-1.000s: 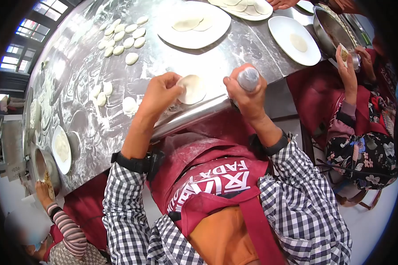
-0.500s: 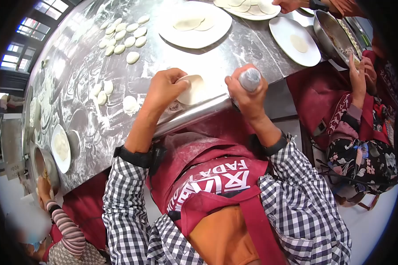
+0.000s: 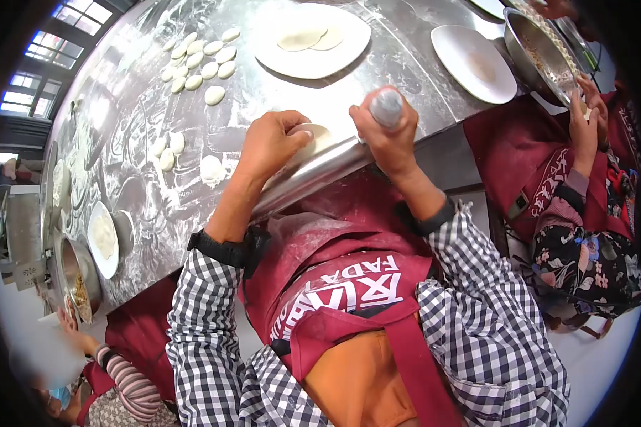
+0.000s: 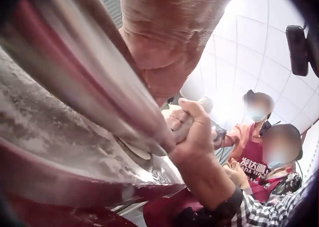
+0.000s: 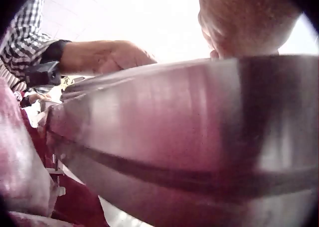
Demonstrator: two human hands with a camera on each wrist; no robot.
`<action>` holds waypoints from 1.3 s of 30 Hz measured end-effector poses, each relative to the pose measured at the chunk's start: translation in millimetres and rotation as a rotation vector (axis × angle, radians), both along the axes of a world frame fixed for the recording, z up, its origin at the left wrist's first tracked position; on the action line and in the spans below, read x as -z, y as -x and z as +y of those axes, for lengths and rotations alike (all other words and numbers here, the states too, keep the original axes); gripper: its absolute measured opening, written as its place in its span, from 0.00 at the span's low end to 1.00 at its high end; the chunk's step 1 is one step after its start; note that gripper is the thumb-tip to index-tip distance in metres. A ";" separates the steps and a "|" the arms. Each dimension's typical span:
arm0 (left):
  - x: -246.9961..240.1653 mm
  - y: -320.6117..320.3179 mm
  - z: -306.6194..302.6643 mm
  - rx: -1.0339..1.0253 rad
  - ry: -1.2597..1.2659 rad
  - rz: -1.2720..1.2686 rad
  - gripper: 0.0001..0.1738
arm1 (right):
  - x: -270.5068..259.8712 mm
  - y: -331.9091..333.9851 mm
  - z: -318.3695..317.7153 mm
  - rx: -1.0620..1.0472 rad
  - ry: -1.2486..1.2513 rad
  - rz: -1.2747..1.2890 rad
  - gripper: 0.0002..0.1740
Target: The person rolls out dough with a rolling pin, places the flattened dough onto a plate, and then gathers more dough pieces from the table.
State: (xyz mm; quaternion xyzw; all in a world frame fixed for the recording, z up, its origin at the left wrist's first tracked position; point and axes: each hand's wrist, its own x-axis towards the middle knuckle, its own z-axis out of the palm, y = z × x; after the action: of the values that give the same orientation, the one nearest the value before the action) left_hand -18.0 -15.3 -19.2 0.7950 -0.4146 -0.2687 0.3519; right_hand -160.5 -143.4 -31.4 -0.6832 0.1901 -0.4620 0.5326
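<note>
At the near edge of the steel table, my left hand pinches the left edge of a thin round dough wrapper between thumb and fingers. My right hand grips a rolling pin, whose pale rounded end sticks up out of the fist, just right of the wrapper. In the left wrist view the right hand is curled round the pin, with its tip beyond the fingers. The table's rounded metal edge fills much of the right wrist view and hides the wrapper there.
Several small dough pieces lie on the floury table to the left. Ahead stands a white plate with wrappers; another plate is at right. Metal bowls and people sit at both sides.
My right hand with the rolling pin has shifted left toward the wrapper. The left hand still pinches the wrapper. A plate of wrappers at the top has gone from view.
</note>
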 end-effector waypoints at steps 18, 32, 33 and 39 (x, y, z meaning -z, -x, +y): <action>-12.0 -9.3 3.4 0.126 -0.110 -0.008 0.14 | -4.6 -0.1 1.0 -0.020 0.051 -0.043 0.12; -53.5 -65.3 79.0 -0.284 -0.138 0.003 0.16 | -0.1 12.2 5.2 -0.056 -0.012 -0.014 0.12; -52.3 -69.4 93.5 -0.289 -0.252 -0.112 0.15 | -0.7 12.7 6.2 -0.052 -0.022 -0.017 0.12; -21.2 -55.5 116.6 -0.216 -0.272 -0.352 0.16 | -1.4 9.7 5.3 -0.059 -0.026 -0.038 0.12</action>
State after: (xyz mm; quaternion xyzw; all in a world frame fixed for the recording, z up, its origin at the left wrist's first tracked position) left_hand 37.4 101.3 2.0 0.9094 -0.3422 -0.1399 0.1908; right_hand -170.1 -138.1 -30.1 -0.6727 0.1658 -0.4563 0.5583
